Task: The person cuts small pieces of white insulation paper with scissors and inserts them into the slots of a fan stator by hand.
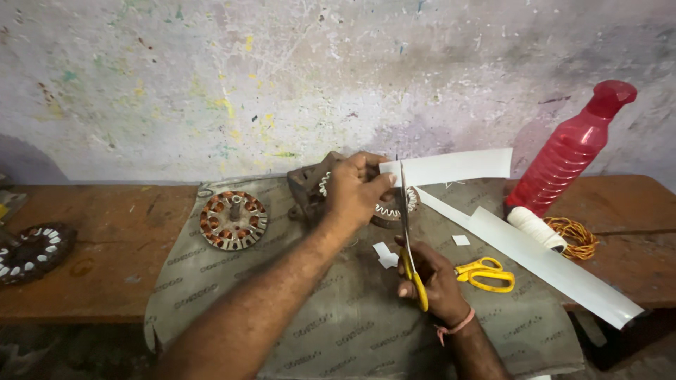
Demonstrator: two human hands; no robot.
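Observation:
My left hand pinches the left end of a white paper strip held up above the bench. My right hand grips yellow-handled scissors; their blades point upward and meet the strip next to my left fingers. Behind my left hand a motor stator with white insulation in its slots rests on a grey sheet spread over the wooden bench.
A second stator with copper windings lies left on the sheet; a dark one sits far left. Another yellow scissors, a long white strip, paper scraps, a red bottle, white thread spool and copper wire coil are right.

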